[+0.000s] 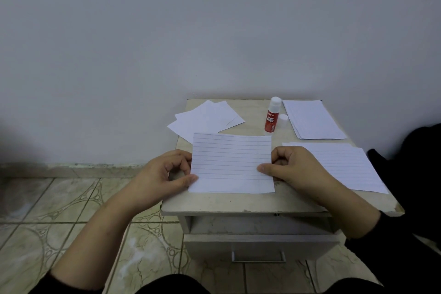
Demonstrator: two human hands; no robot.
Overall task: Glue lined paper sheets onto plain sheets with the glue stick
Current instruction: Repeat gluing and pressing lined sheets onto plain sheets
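Nearest, the left hand and right hand hold a lined sheet by its two side edges over the front of the worktop; on each hand the thumb lies on top and the curled fingers pinch the edge. Just right of it lies another lined sheet. Farther back sit loose plain sheets at the left, the glue stick standing upright in the middle with its white cap beside it, and a stack of lined sheets at the right
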